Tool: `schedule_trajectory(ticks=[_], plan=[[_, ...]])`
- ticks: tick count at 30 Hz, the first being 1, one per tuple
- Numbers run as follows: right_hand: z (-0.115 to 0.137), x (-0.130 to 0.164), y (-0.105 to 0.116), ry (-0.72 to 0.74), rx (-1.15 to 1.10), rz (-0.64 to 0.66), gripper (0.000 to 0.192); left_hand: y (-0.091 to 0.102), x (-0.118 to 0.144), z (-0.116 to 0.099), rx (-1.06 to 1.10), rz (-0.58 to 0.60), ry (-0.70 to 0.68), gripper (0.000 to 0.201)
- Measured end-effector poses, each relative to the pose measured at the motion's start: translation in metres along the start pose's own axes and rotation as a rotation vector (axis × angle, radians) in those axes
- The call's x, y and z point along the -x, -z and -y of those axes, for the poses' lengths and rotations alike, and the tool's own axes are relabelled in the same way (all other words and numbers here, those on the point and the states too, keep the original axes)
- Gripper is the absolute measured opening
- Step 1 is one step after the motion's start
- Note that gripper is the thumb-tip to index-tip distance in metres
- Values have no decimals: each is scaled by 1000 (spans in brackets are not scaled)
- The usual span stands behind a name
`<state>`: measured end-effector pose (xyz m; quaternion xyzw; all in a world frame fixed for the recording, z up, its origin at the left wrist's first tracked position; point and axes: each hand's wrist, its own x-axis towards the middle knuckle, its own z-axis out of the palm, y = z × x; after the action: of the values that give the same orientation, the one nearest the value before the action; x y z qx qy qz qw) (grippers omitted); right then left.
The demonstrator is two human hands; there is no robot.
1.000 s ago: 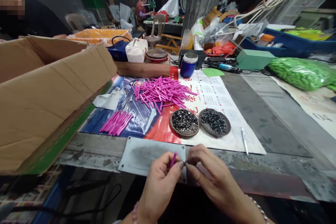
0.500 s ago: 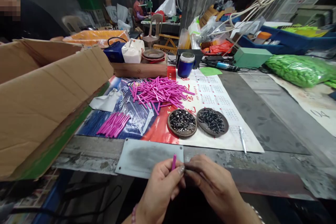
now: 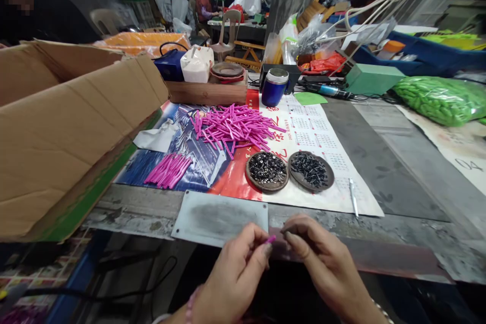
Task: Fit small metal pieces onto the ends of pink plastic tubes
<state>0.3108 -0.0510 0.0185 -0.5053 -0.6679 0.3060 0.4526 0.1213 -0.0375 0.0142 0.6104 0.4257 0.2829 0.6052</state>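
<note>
My left hand (image 3: 237,273) pinches a short pink stick (image 3: 271,239) at the table's front edge. Fingertip to fingertip with it, my right hand (image 3: 322,263) is pinched shut; whatever small part it holds is hidden by the fingers. Beyond the hands lies a grey metal plate (image 3: 220,216). Behind it stand two round dishes, one with shiny small parts (image 3: 267,170) and one with dark screws (image 3: 310,169). A loose heap of pink sticks (image 3: 233,129) lies farther back, and a neat pink bundle (image 3: 168,170) lies to the left.
A big open cardboard box (image 3: 64,126) fills the left side. A blue mug (image 3: 274,87), wooden tray (image 3: 207,93), green box (image 3: 370,79) and bag of green parts (image 3: 442,98) stand at the back. A pen (image 3: 353,197) lies on the calendar sheet. People sit at the far back and upper left.
The pink stick, upright in my left fingers before, is now tipped down with only its end showing. Both hands have sunk slightly toward me, and the fingertips stay together.
</note>
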Motion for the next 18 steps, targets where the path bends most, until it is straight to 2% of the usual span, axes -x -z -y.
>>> schedule_trajectory(ticks=[4, 8, 15, 18], plan=[[4, 0, 1, -81, -117, 90, 20, 2, 5, -5, -249, -10, -50, 23], [4, 1, 0, -93, -151, 147, 19, 2, 9, -6, -423, -30, -135, 23], [3, 3, -1, 4, -70, 168, 15, -4, 15, -4, -730, -140, -333, 22], [2, 5, -1, 63, -19, 209, 12, -3, 15, -5, -814, -146, -379, 19]])
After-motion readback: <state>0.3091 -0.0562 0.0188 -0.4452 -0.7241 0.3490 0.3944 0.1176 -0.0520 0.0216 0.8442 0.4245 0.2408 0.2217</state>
